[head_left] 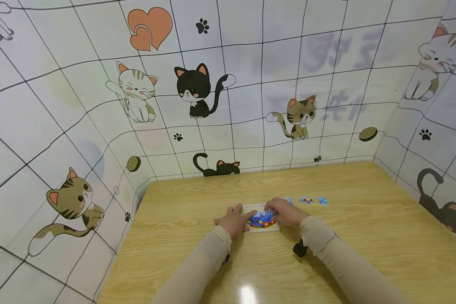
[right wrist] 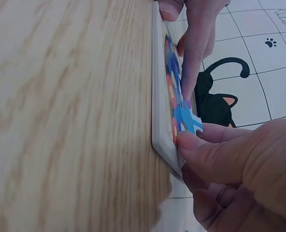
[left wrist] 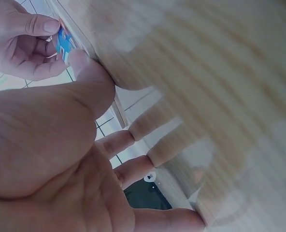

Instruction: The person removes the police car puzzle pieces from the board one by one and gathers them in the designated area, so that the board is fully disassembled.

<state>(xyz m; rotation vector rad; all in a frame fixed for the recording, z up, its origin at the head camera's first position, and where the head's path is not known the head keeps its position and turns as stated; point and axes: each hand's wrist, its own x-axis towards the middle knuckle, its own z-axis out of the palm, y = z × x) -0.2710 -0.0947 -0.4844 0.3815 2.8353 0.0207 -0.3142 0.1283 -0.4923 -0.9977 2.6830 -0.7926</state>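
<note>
A shallow wooden puzzle board lies on the table, with a blue vehicle picture with red and yellow round parts inside its pale frame. From its left side my left hand reaches in with fingers spread. The index finger is stretched out onto the picture, and the thumb rests by the board's near edge. At the board's right part, my right hand pinches a blue-and-white puzzle piece between thumb and fingers. That piece is tilted over the picture in the right wrist view; whether it is seated in place I cannot tell.
Behind my right hand, several loose puzzle pieces lie in a row on the wooden table. A white cloth wall with cat drawings stands along the table's back and sides. A small black object hangs under my right wrist.
</note>
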